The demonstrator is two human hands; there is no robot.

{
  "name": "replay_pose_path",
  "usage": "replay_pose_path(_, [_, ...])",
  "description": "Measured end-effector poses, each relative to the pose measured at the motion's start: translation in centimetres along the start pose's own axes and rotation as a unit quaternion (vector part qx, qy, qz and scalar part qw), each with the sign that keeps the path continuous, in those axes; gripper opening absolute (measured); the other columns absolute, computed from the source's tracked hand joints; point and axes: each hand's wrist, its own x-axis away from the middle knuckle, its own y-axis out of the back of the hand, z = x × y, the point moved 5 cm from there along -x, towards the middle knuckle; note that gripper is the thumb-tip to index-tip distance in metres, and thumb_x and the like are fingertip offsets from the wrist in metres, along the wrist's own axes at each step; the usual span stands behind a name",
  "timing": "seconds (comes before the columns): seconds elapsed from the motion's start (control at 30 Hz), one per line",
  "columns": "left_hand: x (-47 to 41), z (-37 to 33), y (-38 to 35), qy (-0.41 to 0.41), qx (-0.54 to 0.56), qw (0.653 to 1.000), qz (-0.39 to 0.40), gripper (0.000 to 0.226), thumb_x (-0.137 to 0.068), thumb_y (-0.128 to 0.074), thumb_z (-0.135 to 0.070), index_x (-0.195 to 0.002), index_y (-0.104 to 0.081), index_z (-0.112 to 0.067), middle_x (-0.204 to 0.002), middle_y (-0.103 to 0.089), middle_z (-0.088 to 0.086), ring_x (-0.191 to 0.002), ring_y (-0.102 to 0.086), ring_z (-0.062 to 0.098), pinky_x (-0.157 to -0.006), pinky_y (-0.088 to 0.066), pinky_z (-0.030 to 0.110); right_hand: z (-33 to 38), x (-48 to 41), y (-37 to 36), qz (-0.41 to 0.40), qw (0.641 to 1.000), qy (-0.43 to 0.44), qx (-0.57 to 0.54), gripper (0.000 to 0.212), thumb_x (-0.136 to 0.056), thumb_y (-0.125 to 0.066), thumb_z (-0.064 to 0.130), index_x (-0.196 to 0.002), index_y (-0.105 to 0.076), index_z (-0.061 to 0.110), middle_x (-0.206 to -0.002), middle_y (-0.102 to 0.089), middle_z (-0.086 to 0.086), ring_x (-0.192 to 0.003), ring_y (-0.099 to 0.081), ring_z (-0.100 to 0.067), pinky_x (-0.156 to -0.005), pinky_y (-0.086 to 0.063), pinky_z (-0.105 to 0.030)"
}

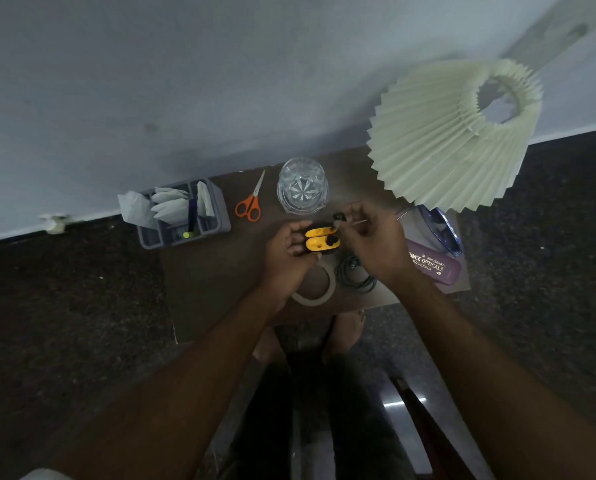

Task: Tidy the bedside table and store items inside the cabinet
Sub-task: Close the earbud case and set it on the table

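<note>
My left hand (289, 249) holds an open yellow earbud case (319, 239) above the brown bedside table (213, 271). One black earbud (331, 241) sits in the case. My right hand (369, 240) pinches a second black earbud (339, 216) just above the case's far edge. Under my hands lie a roll of tape (315, 289) and a coiled dark cable (353, 277).
On the table stand a grey organiser (217, 216) with white packets, orange scissors (250, 202), a clear glass (301, 190), a purple spectacle case (435, 266), blue glasses (443, 230) and a pleated lamp shade (452, 140). A wall runs behind. My feet are on the dark floor below the table's front edge.
</note>
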Motion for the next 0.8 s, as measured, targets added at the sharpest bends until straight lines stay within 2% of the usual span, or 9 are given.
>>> replay_pose_path(0.07, [0.0, -0.2, -0.2, -0.005, 0.004, 1.0, 0.003, 0.056, -0.078, -0.07, 0.016, -0.128, -0.059, -0.008, -0.109, -0.071, 0.01, -0.089, -0.07, 0.007, -0.08, -0.058, 0.022, 0.2, 0.8, -0.4, 0.003, 1.0, 0.013, 0.018, 0.02, -0.084, -0.076, 0.013, -0.097, -0.066, 0.023, -0.082, -0.066, 0.009, -0.074, -0.067, -0.012, -0.069, -0.057, -0.028])
replay_pose_path(0.2, [0.1, -0.4, -0.5, -0.012, 0.01, 1.0, 0.0, 0.056, -0.079, -0.071, 0.015, -0.13, -0.058, -0.004, -0.112, -0.07, 0.012, -0.092, -0.069, 0.01, -0.083, -0.058, 0.025, 0.4, 1.6, -1.4, 0.002, 0.997, 0.05, 0.063, 0.018, -0.079, -0.08, 0.016, -0.09, -0.067, 0.019, -0.074, -0.064, 0.016, -0.064, -0.061, 0.003, -0.059, -0.042, -0.004])
replay_pose_path(0.3, [0.2, -0.3, -0.5, -0.015, 0.014, 1.0, -0.006, 0.054, -0.079, -0.069, 0.017, -0.128, -0.058, -0.003, -0.103, -0.071, 0.004, -0.084, -0.07, 0.0, -0.072, -0.056, 0.017, 0.7, 1.9, -1.8, 0.004, 0.992, 0.077, 0.105, 0.015, -0.078, -0.079, 0.017, -0.089, -0.07, 0.018, -0.075, -0.067, 0.012, -0.064, -0.06, 0.003, -0.056, -0.038, -0.003])
replay_pose_path(0.4, [0.3, 0.0, -0.5, -0.02, 0.014, 1.0, -0.006, 0.053, -0.078, -0.068, 0.018, -0.126, -0.059, -0.003, -0.097, -0.07, -0.002, -0.08, -0.07, -0.004, -0.069, -0.053, 0.013, 0.8, 2.0, -2.0, -0.003, 0.989, 0.073, 0.128, 0.015, -0.077, -0.08, 0.022, -0.087, -0.069, 0.02, -0.078, -0.069, 0.009, -0.06, -0.059, 0.0, -0.055, -0.039, -0.006])
replay_pose_path(0.5, [0.4, 0.1, -0.6, -0.032, 0.007, 0.999, -0.007, 0.052, -0.078, -0.07, 0.016, -0.122, -0.061, -0.008, -0.097, -0.07, -0.003, -0.08, -0.069, -0.004, -0.072, -0.054, 0.014, 1.0, 2.0, -2.3, -0.002, 0.984, 0.077, 0.16, 0.016, -0.077, -0.079, 0.026, -0.087, -0.068, 0.02, -0.081, -0.069, 0.007, -0.066, -0.061, -0.007, -0.061, -0.049, -0.024])
replay_pose_path(0.6, [0.5, 0.1, -0.7, -0.038, 0.003, 0.999, -0.005, 0.05, -0.078, -0.071, 0.015, -0.12, -0.061, -0.011, -0.096, -0.068, -0.003, -0.077, -0.067, -0.006, -0.072, -0.052, 0.012, 1.3, 2.1, -2.6, 0.01, 0.972, 0.1, 0.213, 0.018, -0.079, -0.077, 0.026, -0.09, -0.068, 0.016, -0.087, -0.068, 0.0, -0.078, -0.064, -0.019, -0.069, -0.052, -0.033])
replay_pose_path(0.8, [0.8, 0.2, -0.5, -0.042, 0.002, 0.999, -0.005, 0.051, -0.077, -0.071, 0.013, -0.117, -0.062, -0.017, -0.098, -0.069, -0.005, -0.084, -0.067, 0.0, -0.074, -0.052, 0.014, 1.6, 2.6, -2.8, 0.001, 0.962, 0.127, 0.242, 0.019, -0.079, -0.075, 0.022, -0.091, -0.068, 0.01, -0.091, -0.066, -0.008, -0.082, -0.064, -0.025, -0.07, -0.052, -0.037])
